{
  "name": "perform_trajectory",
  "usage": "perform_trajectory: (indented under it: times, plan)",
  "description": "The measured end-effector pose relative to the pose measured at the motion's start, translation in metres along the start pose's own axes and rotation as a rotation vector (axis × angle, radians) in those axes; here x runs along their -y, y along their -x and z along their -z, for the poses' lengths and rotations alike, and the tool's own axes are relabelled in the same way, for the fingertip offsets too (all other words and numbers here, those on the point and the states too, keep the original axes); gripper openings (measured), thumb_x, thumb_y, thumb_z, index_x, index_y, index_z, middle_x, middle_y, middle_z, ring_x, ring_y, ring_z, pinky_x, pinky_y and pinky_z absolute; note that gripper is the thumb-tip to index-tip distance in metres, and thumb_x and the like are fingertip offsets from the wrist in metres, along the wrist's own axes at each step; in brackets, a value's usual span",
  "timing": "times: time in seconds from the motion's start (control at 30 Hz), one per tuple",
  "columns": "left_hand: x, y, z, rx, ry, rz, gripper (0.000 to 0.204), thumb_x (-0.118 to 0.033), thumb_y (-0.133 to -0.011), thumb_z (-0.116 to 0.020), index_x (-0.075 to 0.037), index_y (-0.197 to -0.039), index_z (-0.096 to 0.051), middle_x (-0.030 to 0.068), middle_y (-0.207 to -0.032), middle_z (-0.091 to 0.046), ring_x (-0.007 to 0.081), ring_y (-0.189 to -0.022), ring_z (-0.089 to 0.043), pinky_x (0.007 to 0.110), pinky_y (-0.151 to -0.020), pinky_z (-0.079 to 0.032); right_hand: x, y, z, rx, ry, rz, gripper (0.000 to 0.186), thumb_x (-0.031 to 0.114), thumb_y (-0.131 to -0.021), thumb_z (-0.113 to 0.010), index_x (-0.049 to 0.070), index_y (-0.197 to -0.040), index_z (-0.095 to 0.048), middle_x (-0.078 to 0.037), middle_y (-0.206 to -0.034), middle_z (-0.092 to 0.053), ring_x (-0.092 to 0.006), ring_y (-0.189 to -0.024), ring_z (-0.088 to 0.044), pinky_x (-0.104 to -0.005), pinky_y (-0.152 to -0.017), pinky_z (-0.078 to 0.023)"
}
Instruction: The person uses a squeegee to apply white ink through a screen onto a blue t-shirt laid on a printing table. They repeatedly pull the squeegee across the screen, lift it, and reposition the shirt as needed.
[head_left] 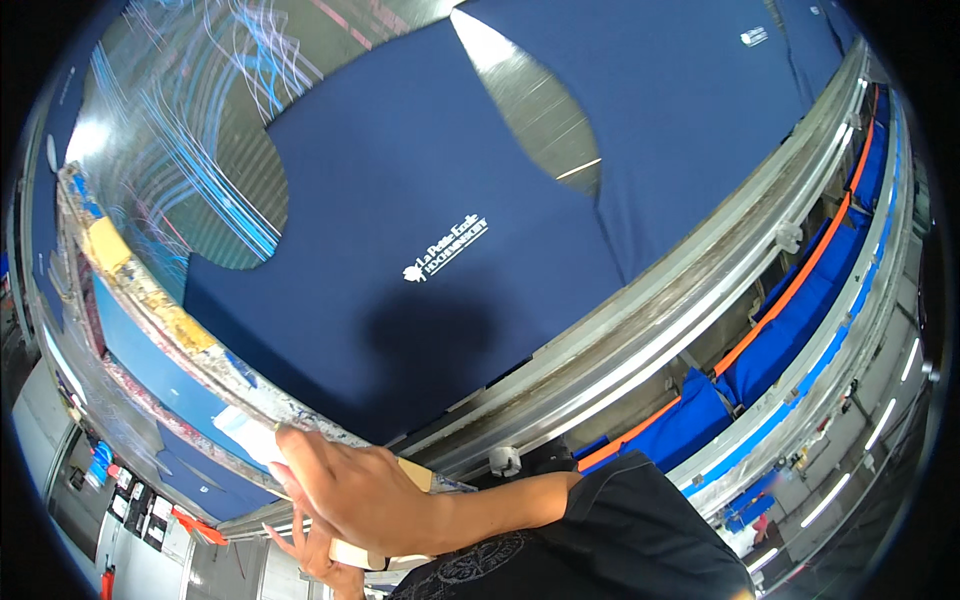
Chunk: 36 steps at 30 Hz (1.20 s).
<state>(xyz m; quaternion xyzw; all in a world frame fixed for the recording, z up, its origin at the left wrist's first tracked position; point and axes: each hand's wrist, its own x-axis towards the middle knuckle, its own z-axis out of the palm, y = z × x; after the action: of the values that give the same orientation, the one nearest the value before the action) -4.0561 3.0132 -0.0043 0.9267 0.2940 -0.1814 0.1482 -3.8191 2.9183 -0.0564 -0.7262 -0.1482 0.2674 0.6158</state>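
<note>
— Near the bottom edge, what are your hands on?

— I have my right hand (350, 490) laid over the near corner of the printing frame (150, 300), palm down, fingers curled over its paint-crusted rim. Under that hand a pale wooden piece (415, 473) sticks out to the right; I cannot tell whether I truly grip it or only rest on it. My left hand (315, 555) sits just below the right one, fingers spread upward, touching a pale flat strip (350, 553) at its right. Whether it closes on the strip is hidden.

— And the cloth?

— The navy garment (450, 200) lies flat and spread on the print table (620, 340), filling the middle and far part of the view, with a small white printed emblem (445, 250) near its centre. My own shadow falls on it just near of that emblem.

— What lies around it?

— To the far left, the mesh screen (190, 130) shows blue and white ink streaks. Yellow tape (108, 243) patches the frame's left rim. To the right, past the table's metal rail, blue fabric with an orange band (790, 290) hangs in a long trough.
</note>
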Motion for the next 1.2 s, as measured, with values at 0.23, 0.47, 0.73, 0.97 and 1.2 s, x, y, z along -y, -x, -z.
perform_trajectory:
  times: [0.23,0.47,0.73,0.97,1.2]
  plan:
    - [-0.07,0.014,0.007,-0.156,0.134,-0.051,0.035,-0.028,-0.09,-0.069,-0.007,-0.116,-0.078,0.0089,-0.111,-0.079,0.0392,-0.125,-0.064,0.065,-0.126,-0.006,0.055,0.0,0.077,0.007,0.04,0.071,0.018,0.012,-0.101,-0.059,0.002,-0.107,-0.045,-0.017,-0.084,-0.066,-0.0342,-0.065,-0.07,-0.0408,-0.052,-0.057]
    - [-0.13,0.035,0.029,-0.265,0.258,-0.158,0.038,-0.028,-0.089,-0.068,-0.008,-0.12,-0.076,0.01,-0.116,-0.078,0.0395,-0.126,-0.064,0.065,-0.126,-0.008,0.117,0.018,0.14,0.018,0.113,0.163,0.024,0.009,-0.099,-0.062,-0.002,-0.112,-0.044,-0.028,-0.086,-0.068,-0.045,-0.07,-0.069,-0.0478,-0.056,-0.056]
    - [-0.203,0.046,0.031,-0.268,0.232,-0.163,0.041,-0.029,-0.094,-0.063,-0.006,-0.126,-0.073,0.0099,-0.12,-0.076,0.0368,-0.128,-0.063,0.063,-0.126,-0.011,0.133,0.02,0.216,0.053,0.133,0.174,0.022,0.008,-0.1,-0.06,-0.003,-0.11,-0.044,-0.028,-0.082,-0.068,-0.0443,-0.07,-0.07,-0.0468,-0.054,-0.056]
    - [-0.31,0.018,0.03,-0.175,0.211,-0.062,0.039,-0.026,-0.092,-0.066,-0.003,-0.122,-0.074,0.0112,-0.118,-0.077,0.0368,-0.126,-0.065,0.066,-0.125,-0.012,0.1,-0.008,0.312,0.027,0.113,0.193,0.02,0.009,-0.1,-0.06,-0.002,-0.108,-0.045,-0.017,-0.072,-0.064,-0.034,-0.057,-0.069,-0.041,-0.046,-0.055]
    - [-0.367,-0.009,0.052,0.039,0.096,0.036,0.039,-0.033,-0.092,-0.066,-0.005,-0.117,-0.077,0.0113,-0.118,-0.077,0.0326,-0.126,-0.065,0.064,-0.126,-0.009,0.089,-0.031,0.375,-0.009,0.044,0.09,0.03,0.008,-0.09,-0.077,-0.002,-0.11,-0.057,-0.013,-0.082,-0.068,-0.0244,-0.06,-0.071,-0.033,-0.051,-0.057]
